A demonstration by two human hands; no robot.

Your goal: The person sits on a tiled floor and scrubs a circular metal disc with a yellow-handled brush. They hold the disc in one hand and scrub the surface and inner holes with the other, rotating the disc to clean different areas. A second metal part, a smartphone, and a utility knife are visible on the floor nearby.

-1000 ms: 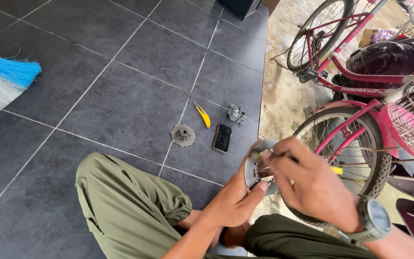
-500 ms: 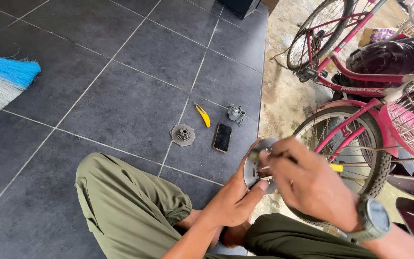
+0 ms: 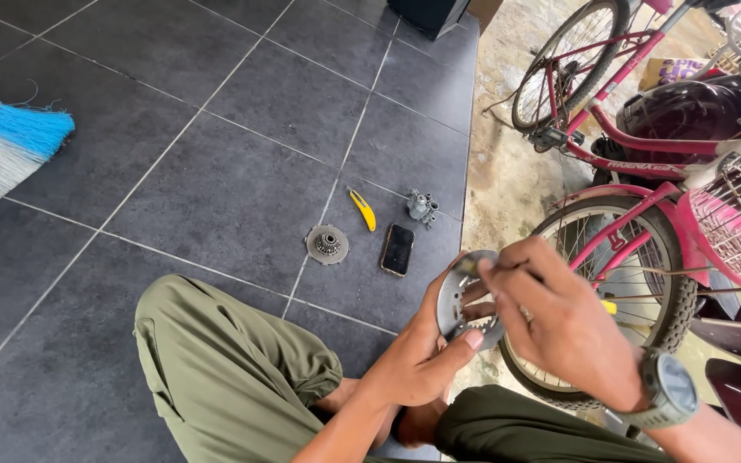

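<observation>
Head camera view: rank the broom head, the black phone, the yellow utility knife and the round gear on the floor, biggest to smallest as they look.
1. Broom head, though partly cut off.
2. Black phone and round gear: look alike, not ranked.
3. Yellow utility knife.

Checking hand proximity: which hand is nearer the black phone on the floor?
Left. The left hand holds the round metal plate just right of the phone; the right hand works at the plate's far side, farther right.

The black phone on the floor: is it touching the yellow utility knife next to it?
Apart. The head view shows bare grey tile between the black phone and the yellow utility knife; the knife lies above and left of the phone.
</observation>
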